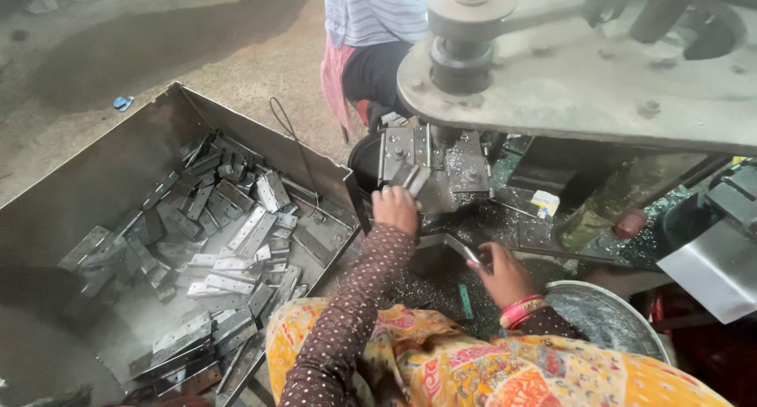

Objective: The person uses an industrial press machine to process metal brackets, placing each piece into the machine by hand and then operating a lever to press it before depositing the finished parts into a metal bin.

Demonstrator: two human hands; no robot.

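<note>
Reaching forward, the left hand [395,208] pinches a small flat metal plate [413,177] at the die block [432,158] of the press — the plate sits just beyond the fingertips, tilted, its long axis running up and to the right toward the die. That hand is clearly the nearer of the two to the die. The right hand [502,271] rests lower on the dark worktop [505,218], closed around a thin metal piece [468,253] whose end points up-left, toward the left hand. Off to the left, well apart from both hands, a large metal tray [95,178] holds a loose heap of similar plates [225,257]. Another person's striped shirt [371,9] shows beyond the press.
</note>
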